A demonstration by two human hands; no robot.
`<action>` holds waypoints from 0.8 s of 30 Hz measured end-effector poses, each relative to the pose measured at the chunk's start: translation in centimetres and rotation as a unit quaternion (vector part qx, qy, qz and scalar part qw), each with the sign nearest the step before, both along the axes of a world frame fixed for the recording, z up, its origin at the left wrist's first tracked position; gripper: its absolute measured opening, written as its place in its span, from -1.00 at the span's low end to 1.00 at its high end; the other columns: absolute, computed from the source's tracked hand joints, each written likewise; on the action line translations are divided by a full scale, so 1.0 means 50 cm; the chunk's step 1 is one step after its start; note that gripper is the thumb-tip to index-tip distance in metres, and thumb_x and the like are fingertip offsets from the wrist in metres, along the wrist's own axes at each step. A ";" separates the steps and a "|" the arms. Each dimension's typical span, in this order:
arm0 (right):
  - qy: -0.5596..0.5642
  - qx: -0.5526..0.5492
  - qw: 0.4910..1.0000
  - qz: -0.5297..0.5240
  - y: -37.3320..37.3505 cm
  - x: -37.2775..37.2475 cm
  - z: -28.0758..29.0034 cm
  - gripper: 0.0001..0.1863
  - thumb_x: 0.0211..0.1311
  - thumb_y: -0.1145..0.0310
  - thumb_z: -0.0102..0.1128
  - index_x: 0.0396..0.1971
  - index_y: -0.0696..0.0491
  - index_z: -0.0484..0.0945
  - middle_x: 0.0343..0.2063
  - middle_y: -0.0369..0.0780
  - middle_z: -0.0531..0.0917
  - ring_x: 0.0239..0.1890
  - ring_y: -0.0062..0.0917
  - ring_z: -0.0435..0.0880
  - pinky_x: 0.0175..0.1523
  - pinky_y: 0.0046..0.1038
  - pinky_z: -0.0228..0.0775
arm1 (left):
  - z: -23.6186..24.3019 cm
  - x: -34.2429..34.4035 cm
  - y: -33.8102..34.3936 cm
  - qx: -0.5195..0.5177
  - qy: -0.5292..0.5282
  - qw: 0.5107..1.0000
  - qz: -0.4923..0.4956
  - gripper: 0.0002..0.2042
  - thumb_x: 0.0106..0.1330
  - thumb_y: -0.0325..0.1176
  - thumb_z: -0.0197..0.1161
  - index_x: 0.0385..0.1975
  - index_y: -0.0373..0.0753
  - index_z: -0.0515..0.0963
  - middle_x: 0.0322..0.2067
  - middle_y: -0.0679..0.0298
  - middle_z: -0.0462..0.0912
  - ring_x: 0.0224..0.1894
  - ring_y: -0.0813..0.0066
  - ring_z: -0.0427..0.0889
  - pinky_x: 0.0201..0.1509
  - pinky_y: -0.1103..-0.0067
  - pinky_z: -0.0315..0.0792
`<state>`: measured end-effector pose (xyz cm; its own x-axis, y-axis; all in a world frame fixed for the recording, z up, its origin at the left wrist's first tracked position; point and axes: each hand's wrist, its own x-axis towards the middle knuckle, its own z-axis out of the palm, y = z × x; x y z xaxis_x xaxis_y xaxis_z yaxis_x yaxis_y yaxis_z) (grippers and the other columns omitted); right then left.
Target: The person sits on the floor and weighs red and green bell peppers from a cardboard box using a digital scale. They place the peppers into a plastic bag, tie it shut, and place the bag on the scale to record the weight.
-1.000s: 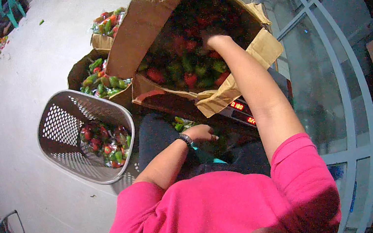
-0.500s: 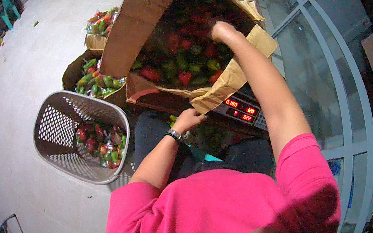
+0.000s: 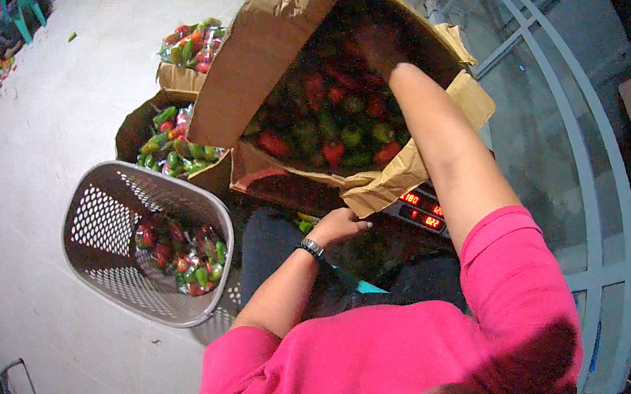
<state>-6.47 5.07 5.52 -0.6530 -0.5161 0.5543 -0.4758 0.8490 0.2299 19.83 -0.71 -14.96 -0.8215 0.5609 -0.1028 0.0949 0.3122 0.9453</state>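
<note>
So the right hand (image 3: 379, 42) is reached deep into the big box (image 3: 258, 63), down among the red and green peppers (image 3: 336, 121) at its far end; too dark there to tell if the fingers have closed on one. The peppers lie right under and just nearer than that hand. The left hand (image 3: 338, 227) rests loosely curled at the box's near edge, by the scale (image 3: 423, 210). The basket (image 3: 99, 235) sits off left.

The person wears a bright pink short-sleeved top, its sleeves ending above the elbows, so both forearms are bare. On the left wrist sits a dark wristwatch (image 3: 310, 247) (its band looks metal-linked, though it is small). Dark trousers show below. Both hands are ungloved.
</note>
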 end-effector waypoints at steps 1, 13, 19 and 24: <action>-0.058 0.006 0.997 -0.047 -0.005 0.004 0.017 -0.66 0.05 0.28 -0.10 -0.16 0.06 0.41 -0.20 -0.07 0.48 -0.19 -0.16 0.47 -0.12 -0.24 0.32 | 0.012 0.004 -0.001 0.012 -0.009 1.000 0.013 -0.56 0.02 -0.06 0.11 -0.18 -0.25 0.41 -0.27 0.04 0.51 -0.19 0.13 0.46 -0.13 0.43 0.32; -0.533 -0.573 0.603 0.155 0.063 0.347 0.132 -0.83 0.07 0.35 0.04 -0.30 0.03 0.43 -0.39 -0.32 0.53 -0.38 -0.63 0.49 -0.31 -0.53 0.38 | 0.024 0.011 -0.001 -0.041 -0.037 0.998 0.014 -0.59 0.01 -0.05 0.12 -0.28 -0.29 0.45 -0.43 0.08 0.56 -0.37 0.21 0.53 -0.29 0.45 0.37; -0.589 -0.730 0.284 0.197 0.224 0.577 0.029 -0.73 0.17 0.17 -0.15 -0.17 -0.05 0.32 -0.31 -0.20 0.49 -0.28 -0.41 0.51 -0.29 -0.40 0.40 | 0.009 0.010 0.000 -0.062 -0.098 0.993 0.017 -0.61 0.01 -0.08 0.15 -0.38 -0.36 0.49 -0.63 0.22 0.49 -0.64 0.55 0.40 -0.53 0.57 0.34; -0.630 -0.763 0.135 0.050 0.351 0.790 -0.099 -0.61 0.19 -0.03 -0.29 -0.32 -0.02 0.37 -0.71 -0.27 0.40 -0.87 -0.67 0.17 -0.78 -0.66 -0.01 | -0.057 0.006 0.014 -0.111 -0.127 0.986 -0.013 -0.59 0.00 -0.08 0.15 -0.32 -0.33 0.48 -0.54 0.16 0.53 -0.56 0.44 0.48 -0.45 0.54 0.37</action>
<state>33.02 22.61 0.59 -0.7569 -0.4697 -0.4544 0.6529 -0.5743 -0.4939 20.15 -0.03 -17.82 -0.7397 0.5218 -0.4250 -0.1253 0.5138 0.8487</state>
